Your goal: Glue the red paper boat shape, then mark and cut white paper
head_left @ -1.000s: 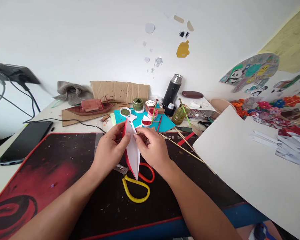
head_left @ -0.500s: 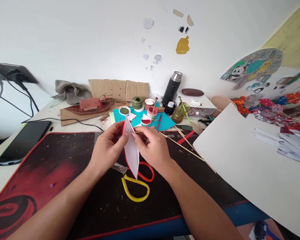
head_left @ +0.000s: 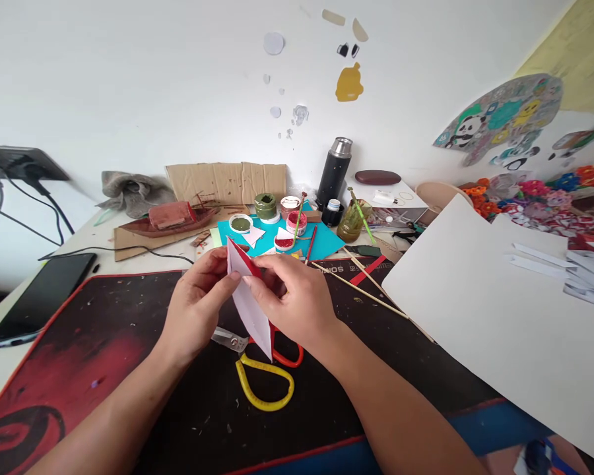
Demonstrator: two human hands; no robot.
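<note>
Both hands hold a folded paper piece (head_left: 250, 307), white on the outside and red on the inside, upright just above the scissors (head_left: 264, 369). The left hand (head_left: 198, 303) pinches the paper's left flap near the top corner between thumb and fingers; the right hand (head_left: 292, 300) pinches the right flap, fingers curled against the red inner face. The paper is already creased into a long pointed shape, its lower tip hanging just over the scissors' handles. The top looks slightly parted, so the shaping seems partly done, with the upper edges not yet pressed flat; how many folds remain cannot be told.

The scissors, with one yellow and one red loop, lie on the black and red mat (head_left: 103, 330) directly under the paper. Beyond the scissors, a teal sheet (head_left: 321, 241) carries small open paint pots (head_left: 266, 206) and brushes. Thin wooden sticks (head_left: 371, 297) lie to the right of the scissors, reaching a large cream sheet (head_left: 490, 330). A phone (head_left: 39, 297) rests far left of the scissors. A black flask (head_left: 334, 171) stands behind the pots. Nothing stands between the hands and the paper; only the scissors sit close beneath.
</note>
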